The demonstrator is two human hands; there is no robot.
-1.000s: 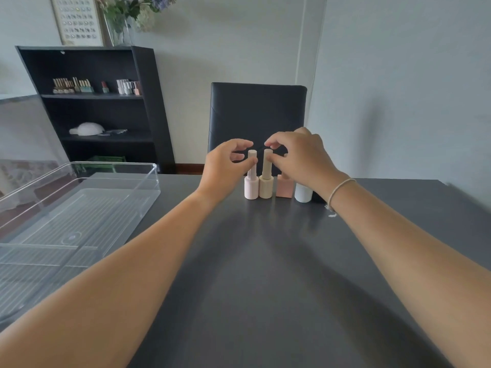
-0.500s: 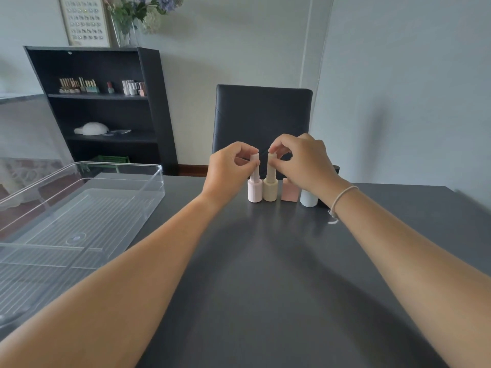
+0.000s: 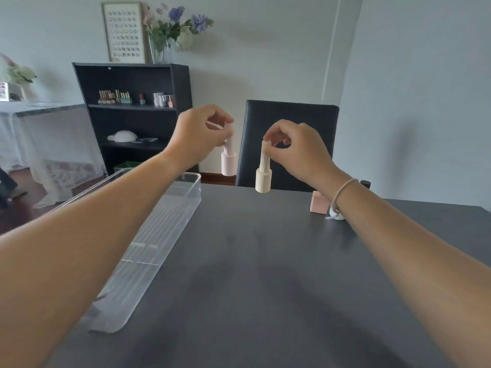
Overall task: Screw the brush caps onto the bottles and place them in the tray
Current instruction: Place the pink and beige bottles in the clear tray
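Note:
My left hand (image 3: 198, 134) pinches the tall cap of a pale pink bottle (image 3: 228, 162) and holds it in the air, just right of the clear tray's far corner. My right hand (image 3: 297, 148) pinches the cap of a cream bottle (image 3: 263, 179), which hangs upright above the table's far edge. The clear plastic tray (image 3: 164, 227) lies along the table's left side, partly behind my left forearm. A salmon-pink square bottle (image 3: 318, 203) stands on the dark table (image 3: 252, 274). Right of it a white bottle (image 3: 337, 216) is mostly hidden by my right wrist.
A black chair (image 3: 292, 120) stands behind the table's far edge. Something dark (image 3: 366, 184) peeks out behind my right wrist. A black shelf unit (image 3: 132, 115) with small bottles stands at the back left. A wall runs close on the right.
Both hands have lifted their bottles off the table by the caps. The left hand has carried the pink bottle left toward the tray. The view has tilted and shifted.

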